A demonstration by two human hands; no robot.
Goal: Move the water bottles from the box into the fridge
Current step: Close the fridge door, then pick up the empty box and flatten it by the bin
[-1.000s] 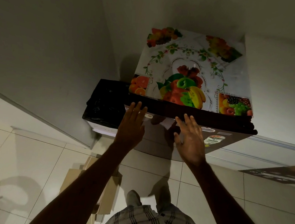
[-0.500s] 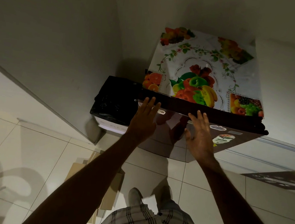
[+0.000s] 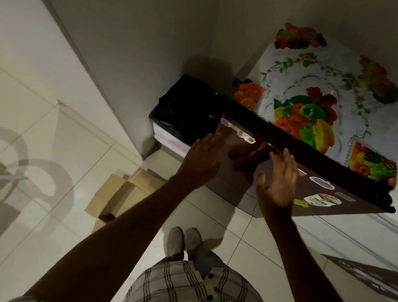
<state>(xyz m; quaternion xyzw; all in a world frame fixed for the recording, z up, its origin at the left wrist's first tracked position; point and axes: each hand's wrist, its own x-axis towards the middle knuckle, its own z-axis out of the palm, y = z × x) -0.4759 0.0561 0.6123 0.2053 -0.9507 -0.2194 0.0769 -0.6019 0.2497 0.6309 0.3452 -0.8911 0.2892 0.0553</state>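
Box (image 3: 124,192) on the floor (image 3: 43,158), left of the person's feet, flaps up; contents not visible from here, so no water bottles can be confirmed anywhere in view.

View has swung to the right since a second ago: the fridge (image 3: 276,184) now sits right of centre and reads tilted, the black-wrapped object (image 3: 190,107) beside it on its left. Fruit-print cover (image 3: 334,104) lies on the fridge top.

Left hand (image 3: 200,161) is extended, fingers straight and close together, now at the left edge of the brown door rather than its upper middle. Contact uncertain in this light.

Right hand (image 3: 278,182), fingers straight and slightly spread, is at the upper door front below the top edge, much as before.

Door appears closed. Both hands hold nothing. Judgement: either the door has just been pushed closed or opening comes next; cannot tell which.
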